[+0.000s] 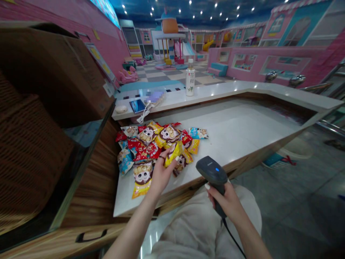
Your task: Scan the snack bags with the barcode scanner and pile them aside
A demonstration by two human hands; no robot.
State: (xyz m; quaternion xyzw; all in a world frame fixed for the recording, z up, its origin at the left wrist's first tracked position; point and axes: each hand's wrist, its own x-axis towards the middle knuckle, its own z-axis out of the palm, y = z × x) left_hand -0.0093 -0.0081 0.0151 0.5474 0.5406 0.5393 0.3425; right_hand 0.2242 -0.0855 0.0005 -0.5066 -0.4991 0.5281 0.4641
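A heap of shiny snack packets [151, 144] printed with cartoon monkey faces lies on a white counter top [231, 136], in red, yellow and blue. My left hand [161, 171] reaches into the heap and pinches a yellow packet [172, 154] between fingers and thumb. My right hand [222, 203] grips the handle of a black corded barcode scanner [212, 172], whose head points up and away from me, with a small blue light on. The scanner is to the right of the heap, and apart from it.
A raised white ledge [215, 91] runs behind the counter, holding a bottled tea [190, 77], a phone [137, 106] and a white cable [144, 115]. A cardboard box [54, 72] and wicker basket [27, 151] stand left. A pink play area lies beyond.
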